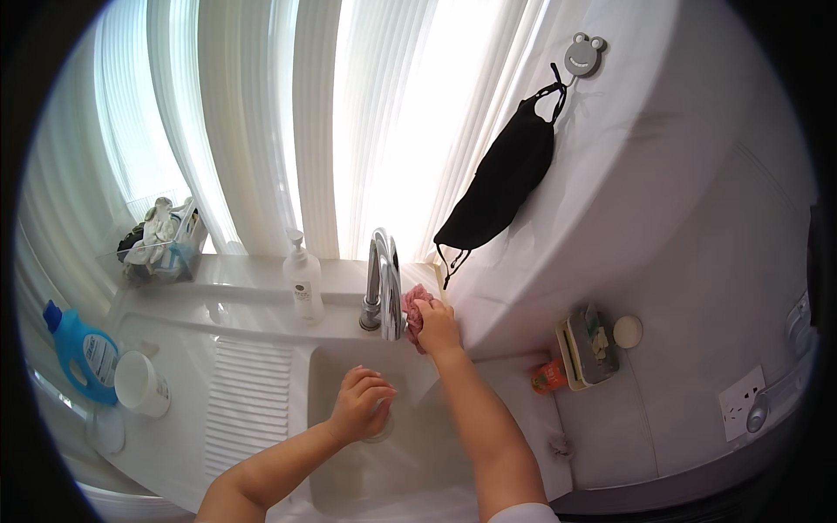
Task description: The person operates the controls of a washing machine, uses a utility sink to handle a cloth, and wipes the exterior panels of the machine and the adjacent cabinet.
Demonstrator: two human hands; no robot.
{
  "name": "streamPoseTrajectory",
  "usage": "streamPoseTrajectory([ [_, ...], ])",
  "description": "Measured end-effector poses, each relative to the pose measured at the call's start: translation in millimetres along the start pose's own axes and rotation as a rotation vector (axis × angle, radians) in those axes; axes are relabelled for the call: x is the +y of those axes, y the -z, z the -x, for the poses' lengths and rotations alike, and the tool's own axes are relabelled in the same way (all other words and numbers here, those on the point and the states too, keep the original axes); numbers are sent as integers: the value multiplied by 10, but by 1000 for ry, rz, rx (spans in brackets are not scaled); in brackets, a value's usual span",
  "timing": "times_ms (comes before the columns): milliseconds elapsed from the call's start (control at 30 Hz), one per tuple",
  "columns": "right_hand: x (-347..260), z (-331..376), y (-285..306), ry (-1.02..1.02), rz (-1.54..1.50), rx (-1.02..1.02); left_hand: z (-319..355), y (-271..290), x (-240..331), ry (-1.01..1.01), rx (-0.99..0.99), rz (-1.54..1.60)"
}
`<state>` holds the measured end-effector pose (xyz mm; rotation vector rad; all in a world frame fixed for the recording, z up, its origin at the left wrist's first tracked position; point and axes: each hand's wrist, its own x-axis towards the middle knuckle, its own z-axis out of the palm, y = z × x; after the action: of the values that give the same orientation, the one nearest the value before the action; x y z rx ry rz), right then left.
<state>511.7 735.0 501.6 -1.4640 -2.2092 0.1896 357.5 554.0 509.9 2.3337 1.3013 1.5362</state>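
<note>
Right hand [436, 321] bunches a pink cloth [413, 315] against the chrome faucet [384, 283], at 12 o'clock of the white sink [324, 410]. The cloth looks soft, light, probably wet; best gripped bunched. Left hand [359, 405], fingers curled, covers the drain; what it holds I cannot tell.
</note>
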Motion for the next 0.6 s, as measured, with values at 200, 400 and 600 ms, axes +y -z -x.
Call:
streamPoseTrajectory([
  [200,231,-1098,-361,244,70,374,205,-23,-471,158,-19,-137],
  [400,621,-1116,-812,-151,-130,132,289,-71,-492,193,-6,-136],
  [600,118,-262,-375,-63,378,117,302,-57,-408,143,-43,-102],
])
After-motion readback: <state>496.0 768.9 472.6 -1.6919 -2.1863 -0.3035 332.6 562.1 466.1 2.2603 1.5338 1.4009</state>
